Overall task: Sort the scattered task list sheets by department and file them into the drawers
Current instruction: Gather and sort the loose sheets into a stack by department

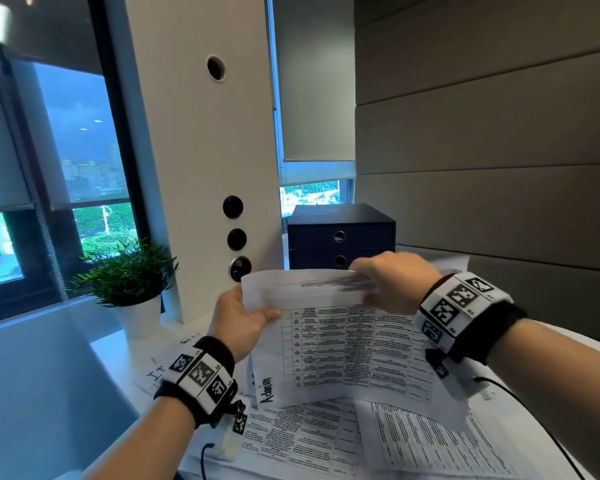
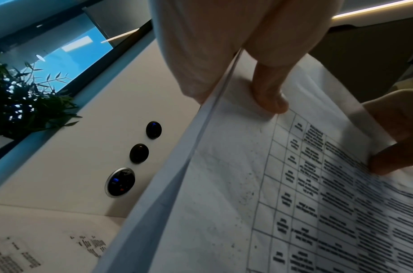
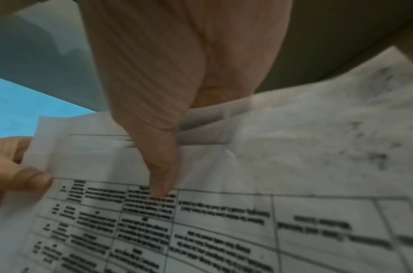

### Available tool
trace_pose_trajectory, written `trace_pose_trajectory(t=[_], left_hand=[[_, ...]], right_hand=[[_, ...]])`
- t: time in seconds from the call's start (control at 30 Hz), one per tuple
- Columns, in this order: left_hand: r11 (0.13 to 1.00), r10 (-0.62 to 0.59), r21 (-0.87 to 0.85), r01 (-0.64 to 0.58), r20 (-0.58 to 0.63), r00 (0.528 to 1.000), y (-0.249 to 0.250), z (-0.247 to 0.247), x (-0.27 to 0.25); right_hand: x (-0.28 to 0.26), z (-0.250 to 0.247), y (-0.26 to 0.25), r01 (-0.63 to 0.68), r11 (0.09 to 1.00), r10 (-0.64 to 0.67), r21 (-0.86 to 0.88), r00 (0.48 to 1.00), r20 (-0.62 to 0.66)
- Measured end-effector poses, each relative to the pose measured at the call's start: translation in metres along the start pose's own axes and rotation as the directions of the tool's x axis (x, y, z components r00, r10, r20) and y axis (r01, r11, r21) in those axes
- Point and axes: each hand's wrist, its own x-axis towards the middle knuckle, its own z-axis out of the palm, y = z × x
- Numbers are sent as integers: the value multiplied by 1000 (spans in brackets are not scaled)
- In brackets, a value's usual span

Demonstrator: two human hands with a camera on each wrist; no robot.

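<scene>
I hold a thin stack of printed task list sheets (image 1: 326, 344) up over the table, and the top sheet has "Admin" handwritten at its lower left corner. My left hand (image 1: 253, 313) pinches the stack's upper left edge, its thumb (image 2: 270, 97) lying on the printed side. My right hand (image 1: 368, 285) grips the top edge, with its thumb (image 3: 158, 173) pressed on the table of text. A dark blue drawer unit (image 1: 340, 237) stands behind the sheets with two drawers showing, both closed. More sheets (image 1: 309, 441) lie scattered on the table below.
A sheet marked "IT" (image 1: 160, 372) lies on the table at the left. A potted plant (image 1: 129, 275) stands by the window. A white pillar (image 1: 194, 168) with round buttons rises behind my left hand. A padded wall panel (image 1: 482, 168) runs along the right.
</scene>
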Motion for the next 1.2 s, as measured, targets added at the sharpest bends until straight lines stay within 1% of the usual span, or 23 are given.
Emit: trace_pose_trajectory(t=[0.1,0.17,0.23,0.27,0.33,0.4,0.47,0.5,0.53,0.57,0.6,0.63,0.7,0.73,0.77,0.83,0.9,0.97,1.03,1.07,1.1,1.17,1.2], left_hand=[[999,24,-27,-26,-40,999,-2,-7,-2],[1000,24,-16,-25,-65,998,-6,-12,0],[1000,-10,-2,10,-109,994,-9,-15,1],[999,-30,-20,28,-146,989,-9,-16,1],[993,-86,-97,66,-218,972,-7,-13,3],[973,-171,-194,129,-223,960,-6,-9,3],[907,-253,-364,210,-74,965,-1,-2,2],[875,-246,-425,231,19,969,4,5,-1],[876,-197,-435,207,67,978,12,13,-5],[907,-133,-398,138,39,990,21,22,-9],[936,-53,-350,39,-28,998,29,31,-12],[948,13,-316,-46,-107,994,35,37,-13],[938,141,-289,-192,-187,972,48,41,-14],[938,167,-264,-225,-224,960,51,43,-13],[942,183,-238,-238,-231,955,48,43,-12],[956,218,-157,-247,-182,959,46,44,-16],[963,225,-117,-242,-141,964,42,48,-20],[965,205,-131,-228,-168,964,41,48,-21],[965,154,-185,-187,-178,972,38,42,-19],[968,120,-200,-151,-160,980,37,40,-18],[971,101,-203,-125,-124,987,37,39,-19],[984,88,-150,-96,-63,994,37,45,-20],[990,78,-116,-86,-74,994,37,50,-20]], right_hand=[[1,3,-7,-5,996,3,90,1000,21],[1,4,0,-15,985,21,172,999,-35],[-1,3,14,-47,941,86,334,991,-103],[-3,2,22,-60,891,135,451,982,-135],[-8,1,33,-78,738,244,670,957,-156],[-15,1,39,-86,575,348,814,926,-148],[-22,3,42,-81,396,432,915,895,-107],[-24,4,41,-66,322,464,944,881,-97],[-25,6,40,-41,273,479,961,872,-99],[-24,8,38,-15,247,486,969,867,-111],[-24,9,35,11,232,493,973,861,-127],[-24,10,32,39,209,501,977,854,-141],[-25,12,28,89,132,501,987,853,-144],[-26,13,28,113,114,498,987,853,-155],[-27,13,28,127,111,494,986,854,-165],[-31,14,25,166,93,495,982,848,-190],[-34,16,21,185,89,445,979,871,-205],[-35,20,20,180,87,406,980,892,-200],[-37,25,25,168,15,423,986,892,-159],[-37,28,27,158,-20,441,987,888,-133],[-37,30,26,147,-30,448,989,886,-118],[-35,34,18,126,44,431,991,892,-132],[-32,34,11,134,66,422,989,894,-149]])
